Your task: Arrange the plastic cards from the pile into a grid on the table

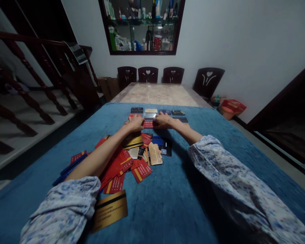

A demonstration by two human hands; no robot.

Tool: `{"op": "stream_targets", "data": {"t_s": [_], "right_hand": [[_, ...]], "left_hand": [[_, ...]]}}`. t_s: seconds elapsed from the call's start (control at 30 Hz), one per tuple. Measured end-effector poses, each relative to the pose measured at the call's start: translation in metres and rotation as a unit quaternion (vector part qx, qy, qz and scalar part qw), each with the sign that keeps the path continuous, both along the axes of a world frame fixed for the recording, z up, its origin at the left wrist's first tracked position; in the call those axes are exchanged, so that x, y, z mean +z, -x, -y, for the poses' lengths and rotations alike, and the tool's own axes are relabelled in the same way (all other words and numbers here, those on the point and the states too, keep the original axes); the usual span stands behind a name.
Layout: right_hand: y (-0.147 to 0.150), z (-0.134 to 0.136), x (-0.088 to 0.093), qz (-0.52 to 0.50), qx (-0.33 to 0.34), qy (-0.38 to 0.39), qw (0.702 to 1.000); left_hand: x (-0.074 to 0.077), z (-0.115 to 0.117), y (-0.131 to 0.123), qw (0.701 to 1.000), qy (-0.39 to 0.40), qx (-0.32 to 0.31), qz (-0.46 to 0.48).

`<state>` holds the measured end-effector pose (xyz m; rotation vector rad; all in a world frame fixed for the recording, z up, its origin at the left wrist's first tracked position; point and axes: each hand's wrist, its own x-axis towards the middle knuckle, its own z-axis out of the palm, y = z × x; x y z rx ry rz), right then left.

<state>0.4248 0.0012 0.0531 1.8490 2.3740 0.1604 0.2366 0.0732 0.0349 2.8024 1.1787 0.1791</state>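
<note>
A red card (148,124) lies on the blue cloth between my two hands. My left hand (136,124) grips its left edge, fingers bent and closed. At its right edge, my right hand (163,120) has curled fingers closed on the card. Just behind it is a silver-grey card (149,116). A back row holds a dark card (137,110), a pale yellow card (151,110), a blue card (165,112) and a black card (178,112). Under and beside my left forearm spreads a loose heap of red cards (141,170), with a tan card (154,154) among them.
A gold card (112,209) lies near my left sleeve. The blue cloth (162,203) covers the near part of the table, and the marble tabletop (157,93) shows beyond it. Dark wooden chairs (148,74) stand at the far end; a railing (40,42) is left.
</note>
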Motion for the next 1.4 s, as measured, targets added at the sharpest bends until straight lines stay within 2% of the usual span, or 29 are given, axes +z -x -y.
{"op": "stream_targets", "data": {"t_s": [0.33,0.53,0.8,1.4], "right_hand": [[0.001,0.000,0.004,-0.009,-0.010,0.022,1.000],[0.002,0.000,0.005,-0.015,-0.023,0.039,0.999],[0.003,-0.005,0.007,-0.013,-0.036,0.074,0.997],[0.006,-0.006,0.007,-0.004,-0.034,0.066,0.997]], "left_hand": [[0.005,-0.001,-0.005,1.000,0.018,0.003,-0.021],[0.004,-0.004,-0.005,1.000,0.025,0.000,-0.012],[0.001,-0.005,-0.004,0.998,0.020,0.015,-0.060],[-0.003,0.022,0.000,0.999,-0.036,0.007,-0.030]]}}
